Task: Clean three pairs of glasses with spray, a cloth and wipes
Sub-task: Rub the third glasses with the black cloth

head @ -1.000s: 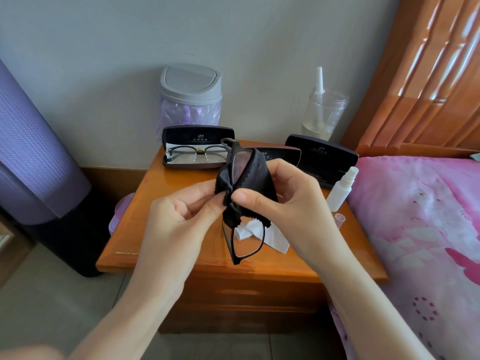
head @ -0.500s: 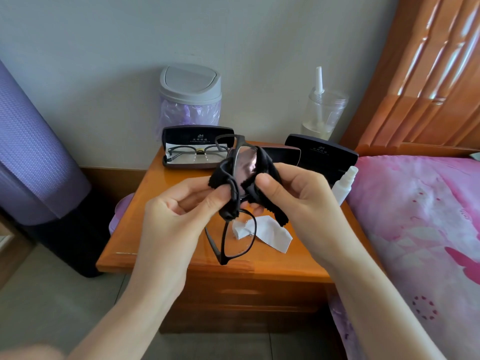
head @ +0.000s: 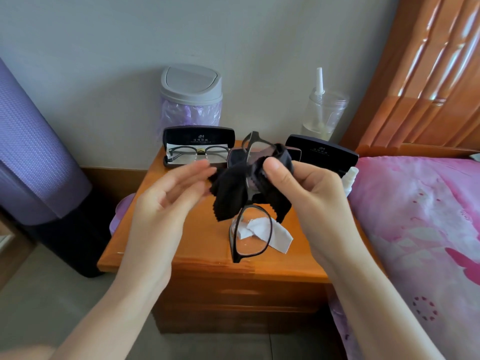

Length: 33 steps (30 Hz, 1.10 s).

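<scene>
Left hand (head: 166, 201): grip spread, fingers loose, tips blurred at the edge of the black cloth (head: 231, 198); contact unclear. Black glasses (head: 250, 245) are held above the bench (head: 207, 245), long axis upright, one lens up, one down. The upper lens is mostly hidden in cloth. Right hand (head: 311, 193): grip pinching the cloth over that lens, thumb in front. Spray bottle (head: 350, 178) is partly hidden behind it.

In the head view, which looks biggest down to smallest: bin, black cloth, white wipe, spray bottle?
1. black cloth and bin: they look alike; the cloth is nearer, so unsure.
2. white wipe.
3. spray bottle, partly hidden behind the right hand.
</scene>
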{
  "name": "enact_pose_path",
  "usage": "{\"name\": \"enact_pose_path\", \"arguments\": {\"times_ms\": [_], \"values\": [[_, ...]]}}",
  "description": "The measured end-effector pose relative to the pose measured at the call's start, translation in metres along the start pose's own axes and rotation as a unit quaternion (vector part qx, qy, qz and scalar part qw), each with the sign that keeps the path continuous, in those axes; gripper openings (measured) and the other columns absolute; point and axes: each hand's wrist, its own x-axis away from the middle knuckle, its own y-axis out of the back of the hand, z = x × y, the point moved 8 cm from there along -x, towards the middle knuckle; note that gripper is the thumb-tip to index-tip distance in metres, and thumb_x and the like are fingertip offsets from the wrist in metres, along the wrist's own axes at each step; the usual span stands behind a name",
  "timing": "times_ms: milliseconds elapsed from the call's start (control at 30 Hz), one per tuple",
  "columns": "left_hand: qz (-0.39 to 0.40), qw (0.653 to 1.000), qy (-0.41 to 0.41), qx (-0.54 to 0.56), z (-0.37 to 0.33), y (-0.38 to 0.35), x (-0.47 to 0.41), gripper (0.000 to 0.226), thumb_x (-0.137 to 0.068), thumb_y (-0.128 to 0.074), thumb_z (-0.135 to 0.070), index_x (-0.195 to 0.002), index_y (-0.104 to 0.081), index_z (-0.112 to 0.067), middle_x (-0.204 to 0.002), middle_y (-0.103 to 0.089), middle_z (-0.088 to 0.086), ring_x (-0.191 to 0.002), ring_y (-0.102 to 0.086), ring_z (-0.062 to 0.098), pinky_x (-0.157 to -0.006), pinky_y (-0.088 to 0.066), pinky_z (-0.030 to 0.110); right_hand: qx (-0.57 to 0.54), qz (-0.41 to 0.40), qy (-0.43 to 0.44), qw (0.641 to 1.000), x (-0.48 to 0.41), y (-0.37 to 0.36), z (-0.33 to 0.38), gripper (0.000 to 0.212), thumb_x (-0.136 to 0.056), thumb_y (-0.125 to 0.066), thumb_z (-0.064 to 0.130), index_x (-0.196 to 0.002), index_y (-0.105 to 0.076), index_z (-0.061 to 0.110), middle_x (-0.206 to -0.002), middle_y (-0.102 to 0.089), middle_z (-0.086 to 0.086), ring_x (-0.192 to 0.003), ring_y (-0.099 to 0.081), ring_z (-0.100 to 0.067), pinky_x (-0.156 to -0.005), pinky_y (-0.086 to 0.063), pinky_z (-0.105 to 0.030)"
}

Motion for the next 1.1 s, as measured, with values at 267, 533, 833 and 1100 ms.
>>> {"name": "enact_pose_path", "arguments": {"times_ms": [267,533,833,1100], "values": [[0.12,0.987,-0.036,-0.102,-0.016,-0.032,0.019,0.012,-0.084,-0.066,-0.033,-0.084,-0.072,-0.023,-0.082,-0.073,-0.014,-0.086,-0.065,-0.006,-0.076,-0.043,0.004,-0.003,-0.033,0.005,0.999,0.0,0.002,0.0,0.028,-0.093,-0.054,0.023,-0.082,-0.074,0.007,-0.073,-0.074,-0.001,-0.071,-0.067,-0.002,-0.066,-0.048,-0.01],[0.085,0.993,-0.003,-0.079,-0.003,-0.033,0.021,0.01,-0.075,-0.07,-0.022,-0.082,-0.072,-0.029,-0.079,-0.073,-0.021,-0.081,-0.065,-0.012,-0.064,-0.042,-0.002,0.025,0.014,0.014,0.999,0.002,-0.005,0.001,0.027,-0.093,-0.053,0.022,-0.088,-0.073,0.004,-0.074,-0.073,0.001,-0.069,-0.066,0.003,-0.061,-0.046,-0.006],[0.012,0.998,0.051,0.038,0.006,-0.004,0.009,0.029,-0.058,-0.083,-0.039,-0.086,-0.078,-0.032,-0.099,-0.075,-0.007,-0.109,-0.064,0.011,-0.104,-0.041,0.04,0.169,0.08,0.014,0.982,0.0,0.012,0.008,0.04,-0.085,-0.046,0.042,-0.055,-0.045,0.015,-0.053,-0.035,0.007,-0.051,-0.035,-0.001,-0.051,-0.029,-0.011],[0.02,0.993,0.112,0.013,0.032,-0.006,-0.003,0.037,-0.057,-0.074,-0.06,-0.089,-0.076,-0.04,-0.103,-0.073,-0.015,-0.116,-0.059,0.012,-0.102,-0.039,0.034,0.18,0.19,-0.014,0.965,0.009,-0.019,-0.01,0.053,-0.086,-0.048,0.048,-0.07,-0.061,0.0,-0.06,-0.047,-0.016,-0.057,-0.043,-0.03,-0.055,-0.036,-0.039]]}}
